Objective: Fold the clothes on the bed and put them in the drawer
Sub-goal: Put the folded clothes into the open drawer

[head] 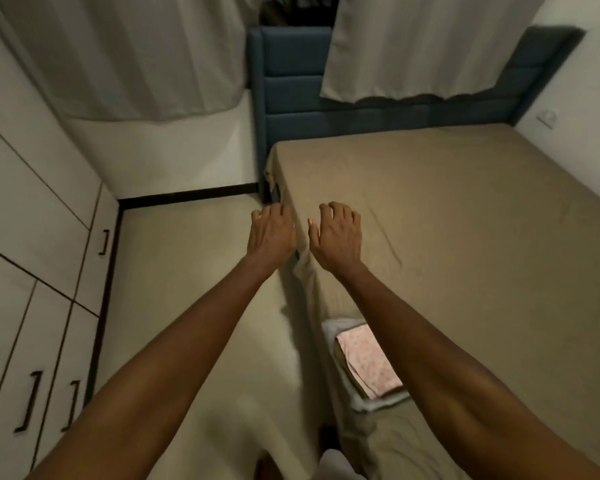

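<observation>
1. both arms reach forward; the left hand (272, 233) and right hand (336, 232) hover with fingers loosely spread, holding nothing.
2. the folded pile of clothes, pink floral cloth on top (368, 363), lies at the near edge of the tan-sheeted bed (465, 220), beneath the right forearm.
3. folding looks finished; next, likely grip the one pile and carry it to the white drawers with dark handles (32, 341).
4. count: one pile, about three layers; four handles visible.
</observation>
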Motion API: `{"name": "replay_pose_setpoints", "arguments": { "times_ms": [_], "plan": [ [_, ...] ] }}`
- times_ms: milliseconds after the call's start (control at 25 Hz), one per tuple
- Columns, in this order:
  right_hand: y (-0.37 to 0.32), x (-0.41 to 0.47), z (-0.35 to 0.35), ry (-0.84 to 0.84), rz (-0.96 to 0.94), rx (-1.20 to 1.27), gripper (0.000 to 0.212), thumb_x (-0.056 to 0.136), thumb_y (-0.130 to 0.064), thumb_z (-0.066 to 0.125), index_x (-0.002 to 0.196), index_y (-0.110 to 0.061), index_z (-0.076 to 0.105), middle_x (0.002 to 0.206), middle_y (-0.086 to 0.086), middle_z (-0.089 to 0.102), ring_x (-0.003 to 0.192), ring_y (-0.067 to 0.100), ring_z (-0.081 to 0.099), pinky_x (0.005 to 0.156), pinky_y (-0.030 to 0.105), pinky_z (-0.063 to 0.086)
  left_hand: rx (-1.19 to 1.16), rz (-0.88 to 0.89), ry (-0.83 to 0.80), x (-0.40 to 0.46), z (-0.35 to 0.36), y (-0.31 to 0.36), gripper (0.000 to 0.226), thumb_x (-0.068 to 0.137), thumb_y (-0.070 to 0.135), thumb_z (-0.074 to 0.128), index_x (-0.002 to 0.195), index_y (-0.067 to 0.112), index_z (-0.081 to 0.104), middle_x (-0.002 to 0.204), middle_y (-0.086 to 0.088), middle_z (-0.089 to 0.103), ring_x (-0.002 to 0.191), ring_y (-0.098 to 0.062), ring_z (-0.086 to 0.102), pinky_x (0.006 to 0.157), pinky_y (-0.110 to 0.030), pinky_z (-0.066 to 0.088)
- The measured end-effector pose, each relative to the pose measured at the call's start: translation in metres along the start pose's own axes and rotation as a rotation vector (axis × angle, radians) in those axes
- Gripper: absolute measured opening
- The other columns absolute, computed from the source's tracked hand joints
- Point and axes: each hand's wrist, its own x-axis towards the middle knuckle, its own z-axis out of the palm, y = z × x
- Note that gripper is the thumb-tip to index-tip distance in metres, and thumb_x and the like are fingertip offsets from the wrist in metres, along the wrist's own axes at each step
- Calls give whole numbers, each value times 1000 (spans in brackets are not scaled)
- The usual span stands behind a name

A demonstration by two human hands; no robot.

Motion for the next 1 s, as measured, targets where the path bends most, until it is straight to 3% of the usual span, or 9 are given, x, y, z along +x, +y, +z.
{"name": "replay_pose_setpoints", "arguments": {
  "times_ms": [160,320,440,600,800,1000],
  "plan": [
    [76,-49,8,-27,114,-49,51,102,-49,37,121,-9,62,119,14,64,109,31,57,94,45,41,-110,73,-108,-7,50,74,36,94,21,59,128,9,57,123,-15,63,112,-33,60,93,-46,43],
    [131,-97,29,-128,191,-56,54,100,-50,36,120,-8,63,118,16,66,108,33,59,93,46,43,-217,48,-207,-30,102,120,42,95,23,58,134,6,55,129,-18,61,118,-36,58,102,-48,41],
    [175,-138,62,-245,269,-56,55,100,-49,37,121,-6,63,119,17,66,110,35,59,94,47,43,-352,-32,-292,-59,146,141,47,94,28,65,134,4,56,129,-19,61,116,-37,59,100,-47,43],
    [234,-190,122,-406,322,-58,58,98,-52,38,120,-4,62,115,19,66,106,37,60,92,48,44,-445,-202,-384,-106,211,152,66,87,38,74,140,6,51,138,-15,57,129,-36,52,105,-47,42],
    [311,-234,207,-515,570,18,68,95,-60,48,129,-2,59,120,21,65,109,40,59,93,49,44,-442,-524,-494,-150,326,147,103,71,78,67,147,15,39,145,-11,50,137,-34,43,110,-54,41],
    [376,-271,268,-605,716,191,78,84,-71,64,133,-11,55,128,14,63,116,34,60,99,47,46,-735,-973,-552,-190,401,150,140,50,83,81,159,17,22,158,-9,38,145,-30,39,116,-49,39]
  ]
}}
